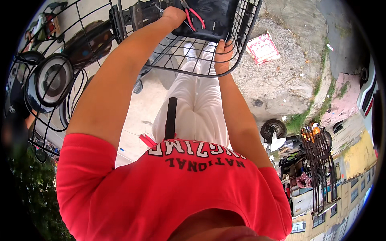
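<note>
A black wire basket (189, 73) stands in front of me, with a black plastic tray (217, 20) inside it. Pliers with red handles (197, 18) lie on the tray. Beside them at the left, my left hand (174, 17) is closed, and a thin pale strip (159, 8) shows by its fingers. What it grips is hidden. My right hand (223, 54) reaches inside the basket to the tray's near right corner. Its thumb and fingers are pinched together there, around something too small to make out.
Left of the basket are a dark vehicle part with a round headlight (54, 80) and more black wire mesh. A red and white flat package (263, 49) lies on rough concrete at the right. Farther right, a loaded cart with metal bars (319, 168) stands near a wheel (273, 129).
</note>
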### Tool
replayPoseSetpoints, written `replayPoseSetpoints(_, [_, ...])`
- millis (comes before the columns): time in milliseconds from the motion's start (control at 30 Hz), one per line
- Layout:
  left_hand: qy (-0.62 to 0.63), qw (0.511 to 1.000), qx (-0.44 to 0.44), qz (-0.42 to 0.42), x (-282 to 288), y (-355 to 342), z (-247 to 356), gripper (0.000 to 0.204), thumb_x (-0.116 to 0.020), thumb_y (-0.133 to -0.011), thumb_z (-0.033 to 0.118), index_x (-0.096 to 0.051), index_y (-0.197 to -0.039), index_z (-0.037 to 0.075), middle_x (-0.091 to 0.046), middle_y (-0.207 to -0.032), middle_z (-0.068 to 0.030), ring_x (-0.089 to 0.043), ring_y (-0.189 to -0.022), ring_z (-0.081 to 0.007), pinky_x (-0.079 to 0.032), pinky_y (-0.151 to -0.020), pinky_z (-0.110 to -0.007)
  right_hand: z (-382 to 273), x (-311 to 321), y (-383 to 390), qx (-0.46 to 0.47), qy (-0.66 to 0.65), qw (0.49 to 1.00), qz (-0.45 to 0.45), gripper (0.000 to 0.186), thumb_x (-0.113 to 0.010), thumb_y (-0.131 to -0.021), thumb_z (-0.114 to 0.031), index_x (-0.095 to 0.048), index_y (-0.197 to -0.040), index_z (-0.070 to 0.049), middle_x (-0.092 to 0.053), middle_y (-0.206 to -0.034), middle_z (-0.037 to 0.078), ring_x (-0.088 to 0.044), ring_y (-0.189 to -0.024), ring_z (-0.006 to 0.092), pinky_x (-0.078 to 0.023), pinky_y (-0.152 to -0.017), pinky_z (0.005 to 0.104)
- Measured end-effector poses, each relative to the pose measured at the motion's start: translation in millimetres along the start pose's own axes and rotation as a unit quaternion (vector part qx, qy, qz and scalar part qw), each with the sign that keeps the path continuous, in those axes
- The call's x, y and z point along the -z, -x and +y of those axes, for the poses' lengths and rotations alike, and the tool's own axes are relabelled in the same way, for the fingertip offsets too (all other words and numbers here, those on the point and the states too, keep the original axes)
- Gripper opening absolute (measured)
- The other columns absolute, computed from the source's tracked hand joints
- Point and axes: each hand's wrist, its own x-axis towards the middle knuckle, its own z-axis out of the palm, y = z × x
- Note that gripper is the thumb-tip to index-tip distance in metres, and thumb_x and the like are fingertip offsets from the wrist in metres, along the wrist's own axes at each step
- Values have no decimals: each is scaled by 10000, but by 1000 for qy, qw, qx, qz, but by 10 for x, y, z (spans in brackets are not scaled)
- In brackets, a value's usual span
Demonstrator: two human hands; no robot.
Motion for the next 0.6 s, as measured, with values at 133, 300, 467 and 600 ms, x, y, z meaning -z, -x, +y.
replayPoseSetpoints(133, [37,999,17,14,28,125,32,158,-533,-751,94,-666,-832,117,-657,-868,-77,-638,-820,-261,-512,-666,-367,-36,-28,23,-4,-35,999,13,214,-452,-853,-177,-474,-837,34,-521,-698,156,-505,-646,281,-412,-626,356])
replayPoseSetpoints(300, [108,991,78,-27,114,304,111,163,-548,-777,145,-656,-884,88,-654,-870,-89,-632,-828,-277,-505,-702,-383,-42,-29,21,4,-27,999,20,204,-458,-848,-172,-472,-830,31,-510,-691,145,-497,-640,263,-406,-618,351])
replayPoseSetpoints(467, [399,917,0,-18,259,333,480,362,-602,-780,372,-634,-784,11,-619,-729,-166,-607,-730,-318,-464,-652,-386,76,-57,3,2,-50,998,24,216,-464,-846,-177,-467,-821,37,-521,-706,156,-501,-646,249,-408,-612,345])
replayPoseSetpoints(600, [502,863,41,29,50,81,904,427,-665,-714,435,-610,-784,18,-608,-693,-139,-603,-693,-273,-452,-613,-367,9,-38,23,1,-57,998,18,224,-478,-839,-172,-452,-787,45,-517,-689,157,-491,-627,224,-410,-584,329])
